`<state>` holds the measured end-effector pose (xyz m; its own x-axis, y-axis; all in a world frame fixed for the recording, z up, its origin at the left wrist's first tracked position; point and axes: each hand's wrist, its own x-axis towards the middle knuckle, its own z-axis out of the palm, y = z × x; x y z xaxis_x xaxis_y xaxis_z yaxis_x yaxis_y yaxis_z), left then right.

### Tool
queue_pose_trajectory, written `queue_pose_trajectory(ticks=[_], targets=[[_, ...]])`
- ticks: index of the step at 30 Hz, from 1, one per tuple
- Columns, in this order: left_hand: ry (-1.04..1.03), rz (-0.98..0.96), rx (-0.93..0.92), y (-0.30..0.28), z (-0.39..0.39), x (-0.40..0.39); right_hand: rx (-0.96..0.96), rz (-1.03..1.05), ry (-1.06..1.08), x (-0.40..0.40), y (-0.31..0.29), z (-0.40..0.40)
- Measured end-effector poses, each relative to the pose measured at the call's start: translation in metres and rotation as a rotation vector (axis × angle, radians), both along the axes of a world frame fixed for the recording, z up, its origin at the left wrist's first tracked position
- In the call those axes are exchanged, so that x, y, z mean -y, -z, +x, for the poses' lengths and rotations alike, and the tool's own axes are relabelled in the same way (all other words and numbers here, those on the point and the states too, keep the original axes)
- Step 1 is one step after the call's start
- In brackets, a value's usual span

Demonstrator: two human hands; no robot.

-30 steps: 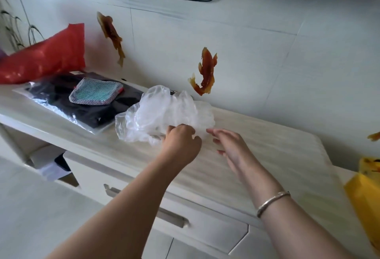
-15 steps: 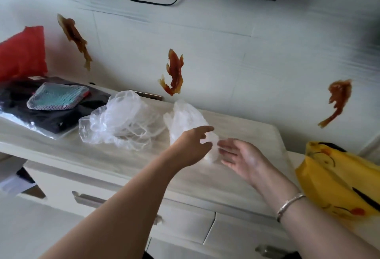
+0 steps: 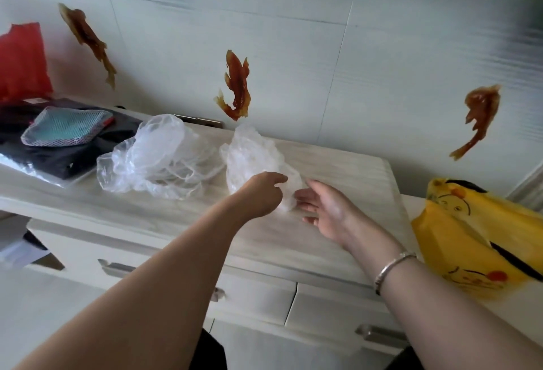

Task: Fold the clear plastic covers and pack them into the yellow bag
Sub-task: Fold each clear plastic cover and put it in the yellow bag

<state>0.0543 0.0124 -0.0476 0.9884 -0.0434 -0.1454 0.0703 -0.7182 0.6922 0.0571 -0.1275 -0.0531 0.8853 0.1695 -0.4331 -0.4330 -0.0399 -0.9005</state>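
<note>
Pinched between the thumb and curled fingers of the left hand point(image 3: 261, 193) is the near end of one clear plastic cover point(image 3: 252, 155), which lies crumpled just right of the frame's centre on the pale wood-grain cabinet top point(image 3: 338, 169). Facing it, the right hand point(image 3: 320, 211) is spread with the palm turned toward the left, its fingertips point(image 3: 298, 194) touching the same end of the cover without curling round it. A silver bangle point(image 3: 392, 266) sits on the right wrist.

Left of centre, a loose heap of more clear plastic covers point(image 3: 155, 158) rests on the cabinet top, its edge just beside the held cover. At the right edge of the frame the yellow bag point(image 3: 470, 237), printed with smiling faces, lies on a lower white surface beside the cabinet, well apart from the hands.

In the upper left, a mesh pouch point(image 3: 63, 127) lies on dark folded clothing in a clear wrapper point(image 3: 58, 155), with a red bag point(image 3: 22, 61) behind it. Three brown fish decals point(image 3: 235, 87) are on the wall, and drawer handles point(image 3: 114, 266) show along the cabinet front below.
</note>
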Motion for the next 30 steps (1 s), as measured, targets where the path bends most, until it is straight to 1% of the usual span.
queue_pose_trajectory(ticks=[4,9,12,15,17,21,22,23,24,26,28,30], targets=[[-0.043,-0.014,-0.005,-0.001,0.0,0.002,0.051,0.066,0.067,-0.001,-0.004,0.002],[-0.1,-0.014,-0.044,-0.009,0.001,0.015,0.194,0.207,0.139,0.039,-0.027,-0.009],[-0.069,0.074,-0.08,-0.014,-0.004,0.025,0.256,0.367,0.261,0.06,-0.041,-0.023],[-0.072,0.137,-0.117,-0.011,-0.004,0.029,0.286,0.464,0.355,0.079,-0.052,-0.037],[-0.083,0.164,-0.115,-0.012,-0.006,0.036,0.274,0.474,0.393,0.092,-0.056,-0.046],[-0.11,0.372,-0.004,-0.026,-0.022,0.055,0.241,0.47,0.402,0.114,-0.054,-0.053],[-0.099,0.399,0.032,-0.028,-0.025,0.063,0.241,0.462,0.407,0.122,-0.053,-0.055],[-0.093,0.384,0.075,-0.031,-0.027,0.065,0.245,0.451,0.396,0.124,-0.051,-0.054],[-0.061,0.322,0.109,-0.034,-0.029,0.072,0.253,0.439,0.399,0.13,-0.05,-0.055],[0.021,0.086,0.12,-0.042,-0.033,0.084,0.27,0.41,0.389,0.134,-0.049,-0.056],[0.095,-0.189,0.037,-0.048,-0.038,0.1,0.28,0.409,0.38,0.135,-0.049,-0.057],[0.092,-0.434,-0.059,-0.049,-0.042,0.113,0.291,0.427,0.369,0.132,-0.051,-0.058]])
